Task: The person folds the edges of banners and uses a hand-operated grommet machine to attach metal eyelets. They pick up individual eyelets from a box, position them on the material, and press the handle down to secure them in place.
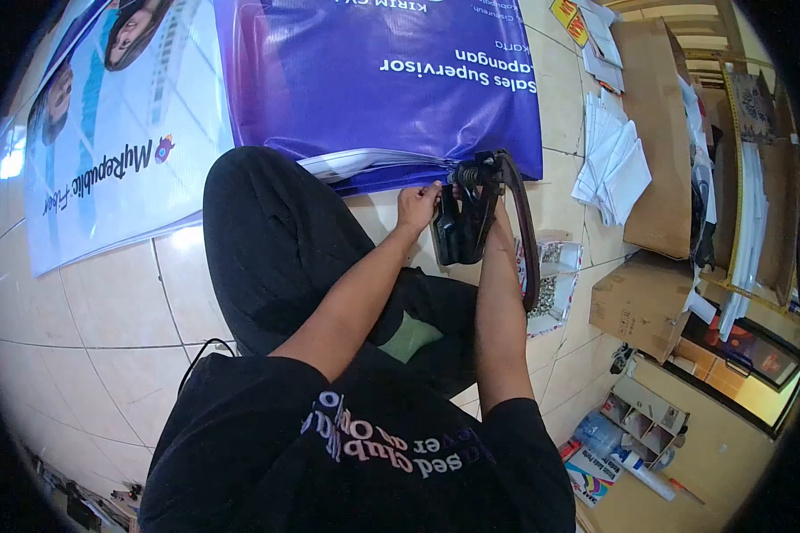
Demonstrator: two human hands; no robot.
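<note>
A black hand tool [467,213] with a spring and a long dark brown lever [528,231] stands at the edge of a stack of printed banners [382,107]. My left hand [418,206] has its fingers curled at the banner edge, against the tool's left side; what lies between its fingertips is too small to make out. Behind the tool, my right hand [500,211] is mostly hidden, and its fingers do not show. The purple top banner has white lettering, and its near edge is bunched beside the tool.
A white banner [124,169] lies at the left. Right of my right forearm is a patterned box [556,282] with small metal pieces. Folded white sheets [612,160], cardboard boxes [644,302] and a shelf rack [733,178] stand farther right. My bent knee [258,204] borders the banners.
</note>
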